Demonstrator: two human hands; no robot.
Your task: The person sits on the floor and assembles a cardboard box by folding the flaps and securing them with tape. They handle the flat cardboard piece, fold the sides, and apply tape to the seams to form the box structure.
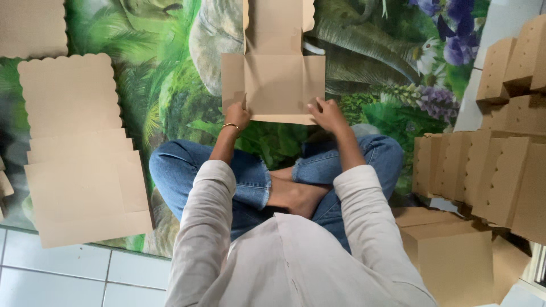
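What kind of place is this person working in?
Probably a home floor used for folding boxes: a jungle-print mat on white tiles, flat cardboard sheets stacked on one side, folded boxes piled on the other.

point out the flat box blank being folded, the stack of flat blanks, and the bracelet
flat box blank (277, 85), head view, middle of its centre panel
stack of flat blanks (79, 170), head view, top sheet of the pile
bracelet (230, 125), head view, band on the left wrist
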